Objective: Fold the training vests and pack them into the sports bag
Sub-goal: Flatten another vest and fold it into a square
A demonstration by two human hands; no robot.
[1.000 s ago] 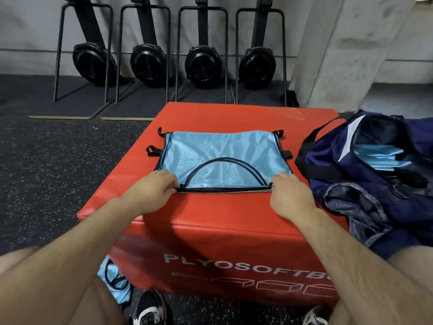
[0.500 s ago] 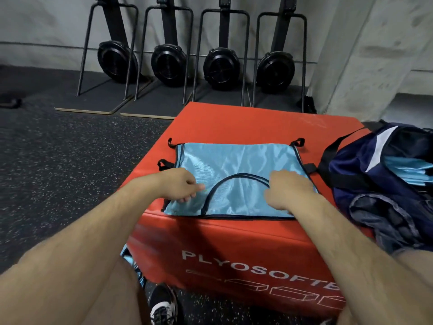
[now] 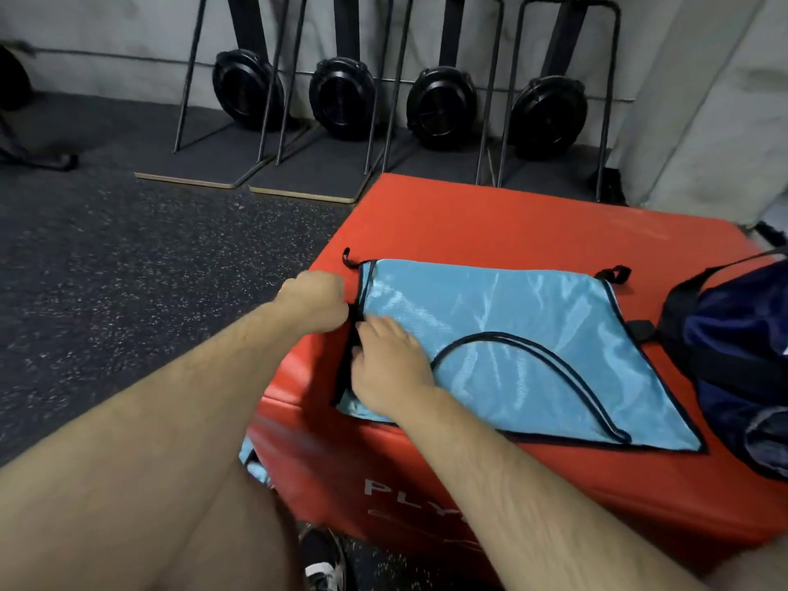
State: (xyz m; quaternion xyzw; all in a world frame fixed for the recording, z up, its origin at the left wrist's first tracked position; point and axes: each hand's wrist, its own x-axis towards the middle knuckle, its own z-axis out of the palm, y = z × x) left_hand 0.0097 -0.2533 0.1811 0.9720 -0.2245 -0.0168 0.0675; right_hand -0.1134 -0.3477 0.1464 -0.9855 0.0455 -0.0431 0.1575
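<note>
A light blue training vest with black trim lies folded flat on the red plyo box. My left hand is curled at the vest's left edge and pinches a black side strap there. My right hand lies on the vest's left part with its fingers at the same black edge; whether it grips the strap I cannot tell. The navy sports bag sits on the box's right side, touching the vest's right edge, and is cut off by the frame.
Several black machines on metal stands line the wall behind the box. Dark speckled rubber floor spreads to the left. Another blue vest shows on the floor beside my left knee. A concrete pillar rises at the right.
Both hands have moved from the vest's middle to its left edge, the right hand crossing over. The view has swung left, so the bag is now mostly out of frame.
</note>
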